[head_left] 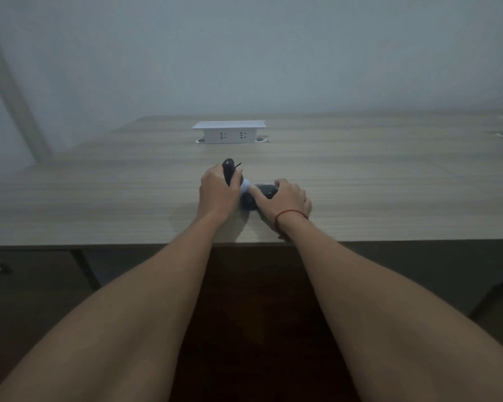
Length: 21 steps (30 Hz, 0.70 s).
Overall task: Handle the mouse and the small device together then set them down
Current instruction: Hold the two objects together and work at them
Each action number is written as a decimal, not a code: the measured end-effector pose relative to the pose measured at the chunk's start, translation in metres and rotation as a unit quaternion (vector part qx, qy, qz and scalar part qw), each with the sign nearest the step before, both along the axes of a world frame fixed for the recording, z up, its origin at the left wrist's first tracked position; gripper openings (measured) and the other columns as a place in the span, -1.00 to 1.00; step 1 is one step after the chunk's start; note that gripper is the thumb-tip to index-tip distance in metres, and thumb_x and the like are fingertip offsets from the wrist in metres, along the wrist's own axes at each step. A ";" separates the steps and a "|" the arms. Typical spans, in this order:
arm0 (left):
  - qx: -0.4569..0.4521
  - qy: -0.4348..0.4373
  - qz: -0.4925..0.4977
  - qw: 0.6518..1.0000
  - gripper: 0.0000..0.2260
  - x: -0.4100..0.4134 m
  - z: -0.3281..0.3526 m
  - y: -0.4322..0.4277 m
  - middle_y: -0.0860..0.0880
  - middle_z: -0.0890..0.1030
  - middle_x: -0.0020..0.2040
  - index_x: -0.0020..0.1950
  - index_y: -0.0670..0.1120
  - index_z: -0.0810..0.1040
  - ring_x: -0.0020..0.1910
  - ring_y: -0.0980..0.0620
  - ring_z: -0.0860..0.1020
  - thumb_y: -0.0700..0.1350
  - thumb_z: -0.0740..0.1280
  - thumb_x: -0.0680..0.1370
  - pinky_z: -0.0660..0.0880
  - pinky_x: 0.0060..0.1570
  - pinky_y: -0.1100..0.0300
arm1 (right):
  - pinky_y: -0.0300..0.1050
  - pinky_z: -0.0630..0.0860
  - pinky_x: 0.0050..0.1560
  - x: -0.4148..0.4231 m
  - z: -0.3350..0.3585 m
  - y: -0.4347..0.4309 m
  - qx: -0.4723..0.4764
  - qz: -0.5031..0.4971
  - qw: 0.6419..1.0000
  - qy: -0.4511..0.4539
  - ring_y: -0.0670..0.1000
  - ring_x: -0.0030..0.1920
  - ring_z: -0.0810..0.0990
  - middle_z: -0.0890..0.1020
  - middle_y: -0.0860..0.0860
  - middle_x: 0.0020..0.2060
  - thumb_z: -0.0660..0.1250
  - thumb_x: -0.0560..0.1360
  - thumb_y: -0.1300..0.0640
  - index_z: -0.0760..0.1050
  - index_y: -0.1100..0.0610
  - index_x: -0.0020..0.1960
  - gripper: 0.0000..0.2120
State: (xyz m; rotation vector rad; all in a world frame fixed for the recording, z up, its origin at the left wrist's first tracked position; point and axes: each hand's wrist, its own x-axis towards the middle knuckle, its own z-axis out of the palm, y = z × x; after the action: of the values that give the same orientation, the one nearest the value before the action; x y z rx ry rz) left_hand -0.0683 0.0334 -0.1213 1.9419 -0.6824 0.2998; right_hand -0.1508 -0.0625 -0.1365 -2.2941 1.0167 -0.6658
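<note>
Centrally, the desk (99, 198) fills mid-frame, socket box (229, 132) above centre; left hand (217, 192) has its fingers wrapped round the dark mouse (228, 169), raised upright; right hand (288, 198) covers the small device (266, 190), fingers curled over it, on the desk; risk: the raised mouse may slip if that hold loosens.

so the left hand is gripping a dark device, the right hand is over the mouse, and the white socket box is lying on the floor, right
Not quite. The head view shows the white socket box on the desk, beyond the hands, not on the floor. The rest holds: the left hand grips the dark device, the right hand covers the mouse.
</note>
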 end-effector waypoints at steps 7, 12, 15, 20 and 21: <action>0.079 0.024 0.037 0.996 -0.68 0.003 -0.004 0.006 -0.14 0.58 0.06 0.14 -0.18 0.52 0.08 -0.13 0.55 0.06 0.24 0.60 0.44 0.23 -0.12 | 0.15 0.23 0.40 -0.002 0.004 -0.006 0.043 0.028 0.999 -0.017 0.16 0.38 0.36 0.45 0.08 0.37 0.25 0.42 -0.36 0.24 -0.01 0.47 -0.27; -0.004 0.041 -0.018 0.999 -0.71 -0.004 0.006 0.007 -0.08 0.60 -0.04 0.01 -0.14 0.53 -0.01 -0.11 0.59 0.09 0.28 0.56 0.54 0.13 -0.12 | 0.15 0.13 0.45 -0.004 0.006 -0.005 0.043 0.063 0.997 0.015 0.18 0.43 0.33 0.42 0.08 0.43 0.16 0.50 -0.32 0.14 0.01 0.52 -0.29; 0.052 0.040 -0.016 0.998 -0.68 0.001 0.001 0.013 -0.14 0.61 0.00 0.08 -0.17 0.55 -0.01 -0.12 0.59 0.08 0.31 0.54 0.57 0.07 -0.09 | 0.14 0.11 0.48 -0.006 0.008 -0.006 0.048 0.063 0.997 0.017 0.19 0.45 0.31 0.40 0.10 0.44 0.13 0.54 -0.28 0.14 0.03 0.52 -0.34; -0.036 0.029 -0.034 0.998 -0.78 -0.002 0.010 0.009 -0.09 0.57 -0.12 -0.04 -0.17 0.56 -0.13 -0.01 0.53 -0.01 0.32 0.57 0.47 -0.10 0.16 | 0.10 0.30 0.37 -0.002 0.007 -0.006 0.033 0.028 0.999 -0.020 0.15 0.38 0.35 0.45 0.10 0.36 0.20 0.52 -0.25 0.28 0.06 0.44 -0.39; -0.027 0.029 -0.042 0.998 -0.77 -0.002 0.006 0.006 -0.09 0.56 -0.12 -0.01 -0.19 0.56 -0.12 -0.01 0.53 -0.01 0.32 0.57 0.47 -0.09 0.16 | 0.11 0.31 0.38 -0.002 0.006 -0.008 0.037 0.026 0.999 -0.018 0.15 0.38 0.35 0.44 0.10 0.36 0.21 0.51 -0.25 0.28 0.06 0.44 -0.39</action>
State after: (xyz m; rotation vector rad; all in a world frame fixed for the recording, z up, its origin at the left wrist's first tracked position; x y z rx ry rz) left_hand -0.0701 0.0398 -0.1153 1.8584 -0.7095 0.2061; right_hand -0.1526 -0.0700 -0.1308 -2.2284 0.9448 -0.6358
